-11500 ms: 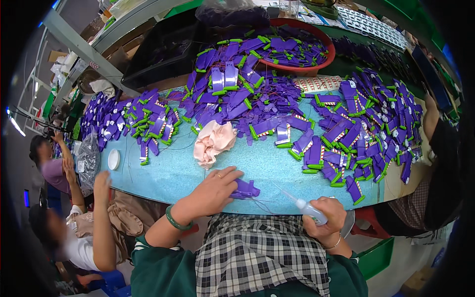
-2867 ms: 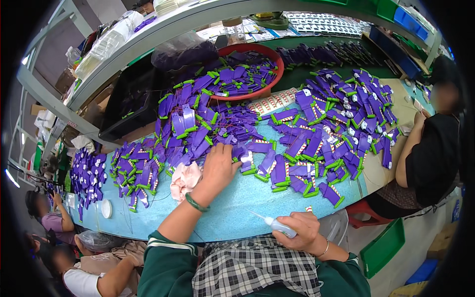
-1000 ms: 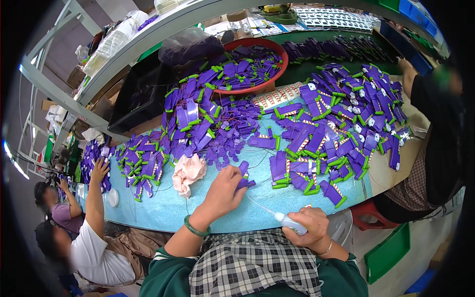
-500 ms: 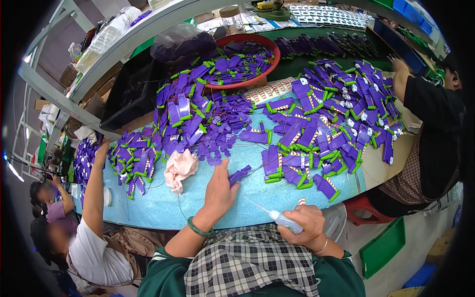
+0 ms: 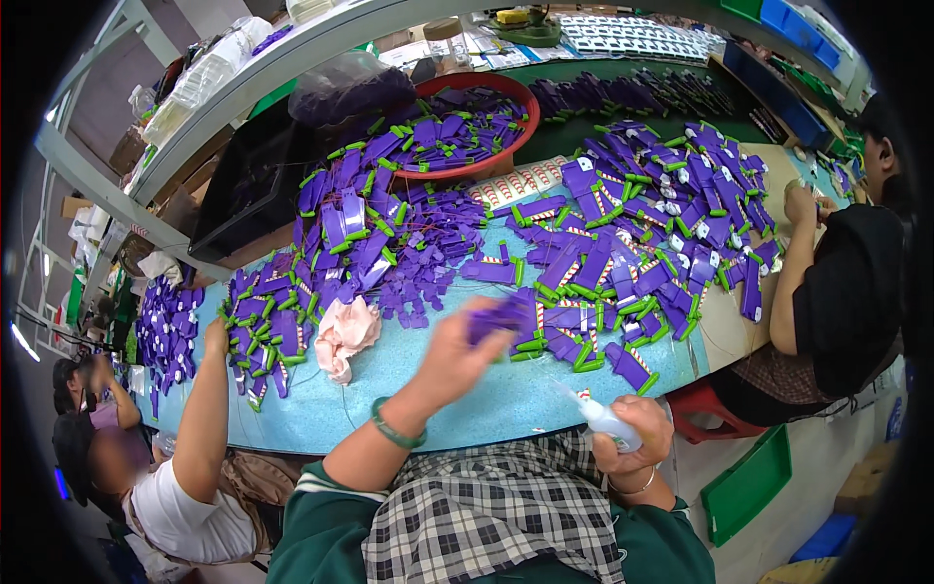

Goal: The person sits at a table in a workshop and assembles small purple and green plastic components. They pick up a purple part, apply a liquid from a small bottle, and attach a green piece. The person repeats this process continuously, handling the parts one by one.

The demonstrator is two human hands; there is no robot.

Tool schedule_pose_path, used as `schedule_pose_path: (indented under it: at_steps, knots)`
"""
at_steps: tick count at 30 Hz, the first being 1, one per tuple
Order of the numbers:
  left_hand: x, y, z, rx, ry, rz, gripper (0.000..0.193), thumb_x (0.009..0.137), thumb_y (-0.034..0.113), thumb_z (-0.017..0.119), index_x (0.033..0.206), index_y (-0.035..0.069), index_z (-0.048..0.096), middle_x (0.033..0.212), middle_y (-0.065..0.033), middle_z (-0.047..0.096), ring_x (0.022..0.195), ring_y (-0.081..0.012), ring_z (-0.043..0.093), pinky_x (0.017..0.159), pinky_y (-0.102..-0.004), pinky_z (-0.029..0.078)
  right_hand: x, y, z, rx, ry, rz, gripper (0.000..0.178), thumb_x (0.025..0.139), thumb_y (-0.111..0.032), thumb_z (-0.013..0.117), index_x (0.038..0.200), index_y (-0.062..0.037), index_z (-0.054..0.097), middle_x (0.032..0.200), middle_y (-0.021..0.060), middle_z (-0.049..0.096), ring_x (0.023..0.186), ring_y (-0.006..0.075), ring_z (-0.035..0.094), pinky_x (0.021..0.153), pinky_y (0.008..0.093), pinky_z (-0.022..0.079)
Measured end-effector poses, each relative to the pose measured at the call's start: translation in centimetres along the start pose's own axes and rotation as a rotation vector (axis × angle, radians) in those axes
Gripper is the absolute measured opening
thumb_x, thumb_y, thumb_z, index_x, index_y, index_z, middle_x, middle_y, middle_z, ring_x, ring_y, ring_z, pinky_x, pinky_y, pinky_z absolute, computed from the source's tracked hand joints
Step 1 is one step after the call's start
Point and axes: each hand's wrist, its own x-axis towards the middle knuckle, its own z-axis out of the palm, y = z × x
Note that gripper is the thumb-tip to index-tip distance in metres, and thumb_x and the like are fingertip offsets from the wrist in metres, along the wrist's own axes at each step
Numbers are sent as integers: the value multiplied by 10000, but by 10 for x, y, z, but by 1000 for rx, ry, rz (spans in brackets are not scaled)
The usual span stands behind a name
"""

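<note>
My left hand (image 5: pixel 455 358), smeared by motion, grips a small purple piece (image 5: pixel 504 319) over the blue tabletop (image 5: pixel 457 409). Just beyond it lies a heap of purple parts with green ends and red-and-white striped strips (image 5: pixel 593 282). My right hand (image 5: pixel 637 438) is wrapped round a small squeeze bottle (image 5: pixel 609 424) with a thin nozzle, tilted up and to the left near the table's front edge. A striped scrap (image 5: pixel 584 395) shows by the nozzle. Left of my left hand are a crumpled pink cloth (image 5: pixel 345 336) and a pile of small purple pieces (image 5: pixel 413 282).
A red basin (image 5: pixel 530 107) full of purple and green parts stands at the back, beside a black crate (image 5: pixel 238 209). A person in white (image 5: pixel 195 477) works on the left, another in black (image 5: pixel 846 273) on the right. A green tray (image 5: pixel 749 487) lies below right.
My left hand has moved right and away from me with the purple piece. My right hand and the bottle have shifted right. The person on the right has drawn their hands nearer.
</note>
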Motion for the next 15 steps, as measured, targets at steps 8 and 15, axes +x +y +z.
schedule_pose_path:
  at_steps: [8,15]
  knots:
    - [-3,-15,-7,759,-500,144,291,767,156,684,1014,24,606,905,-157,610,876,-356,576,764,-421,450,-1,-4,5,-14,-57,15,408,706,-159,780,1051,-50,591,595,35,554,492,189,567,451,281,423]
    - [-44,-18,-80,667,-455,-9,274,752,137,689,985,23,601,947,-136,602,895,-339,572,805,-405,449,7,-4,25,56,-104,-14,400,690,-144,782,1033,-42,603,581,38,553,467,180,544,428,272,398]
